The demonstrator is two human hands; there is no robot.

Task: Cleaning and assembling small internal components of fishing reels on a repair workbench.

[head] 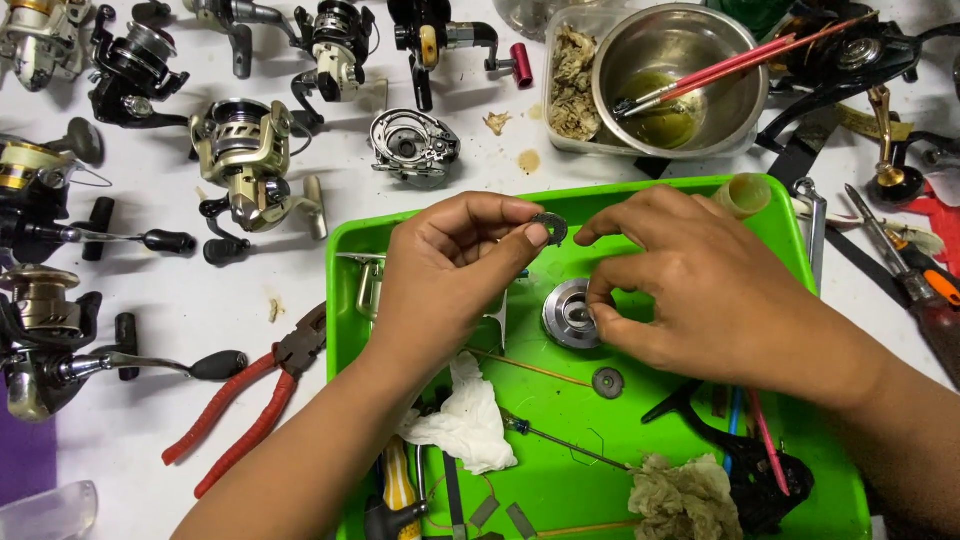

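Left hand (450,270), centre of frame: thumb and forefinger pinched on a small dark washer (550,227), held up over the green tray (560,480). Other fingers curled in.

Right hand (690,290), just right of it: forefinger tip reaching toward the washer, not clearly touching. Thumb and lower fingers rest against a round metal spool (568,312) standing on the tray below; whether they grip it, cannot tell.

Risks, as judged: the washer is tiny and held only by fingertips. A slip would likely drop it among the tray clutter, where a similar dark disc (607,381) already lies, so the two could be confused. Oily fingers would make that more likely.

Containers: tray holds the spool, the disc, a crumpled white tissue (465,420), a stained rag (685,495), thin rods and a screwdriver handle at the bottom edge. Upper right, a steel bowl (735,95) with a yellowish-green liquid and brushes (740,65) sits in a clear plastic tub (552,60) with brownish wadding.

Spinning reels (250,165) line the left table; red-handled pliers (250,405) lie lower left.
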